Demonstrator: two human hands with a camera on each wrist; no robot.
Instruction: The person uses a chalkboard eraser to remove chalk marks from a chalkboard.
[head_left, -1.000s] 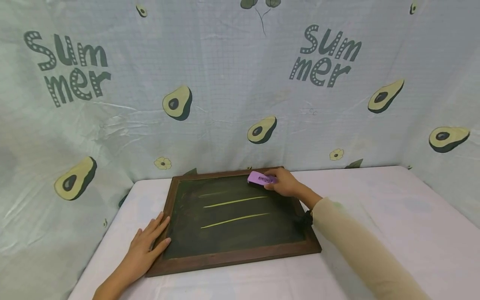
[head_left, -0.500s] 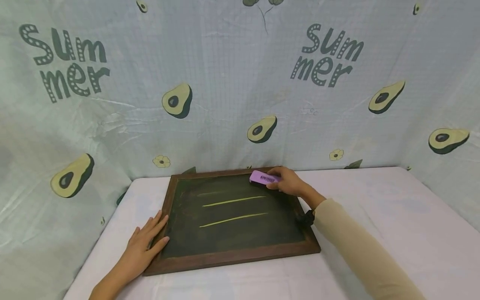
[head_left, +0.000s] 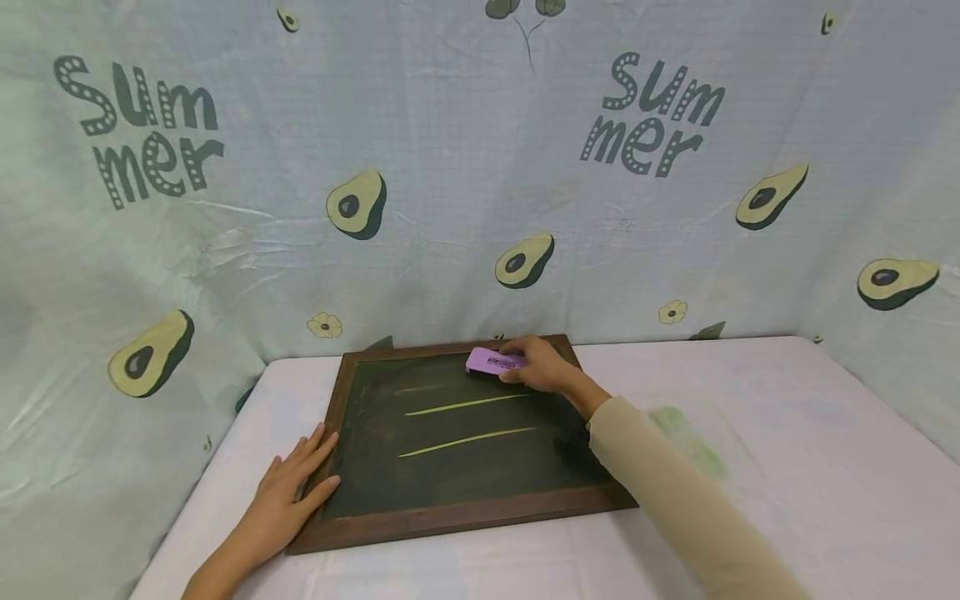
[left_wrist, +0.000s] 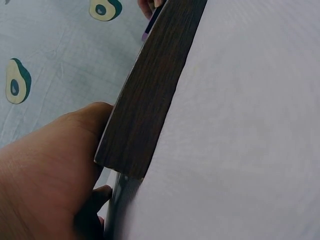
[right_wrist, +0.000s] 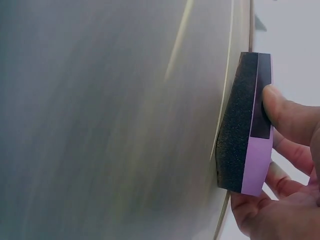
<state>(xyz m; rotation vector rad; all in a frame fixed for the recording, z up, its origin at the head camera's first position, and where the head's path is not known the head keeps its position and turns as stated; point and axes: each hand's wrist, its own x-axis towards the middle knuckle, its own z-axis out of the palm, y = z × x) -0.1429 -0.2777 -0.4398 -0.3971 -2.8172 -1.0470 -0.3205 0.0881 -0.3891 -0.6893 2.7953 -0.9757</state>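
Two yellow chalk lines (head_left: 467, 404) on chalkboard (head_left: 465, 433); right hand (head_left: 542, 367) grips purple eraser (head_left: 494, 362) near bench's far edge, long axis left-right. Left hand (head_left: 288, 496) flat, fingers straight, on frame.

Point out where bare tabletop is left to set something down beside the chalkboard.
Widest bare patch: the table right of the chalkboard, behind the sleeve. A narrow strip runs along its near frame. Crowded: the left hand on the left frame, the right hand gripping the eraser.
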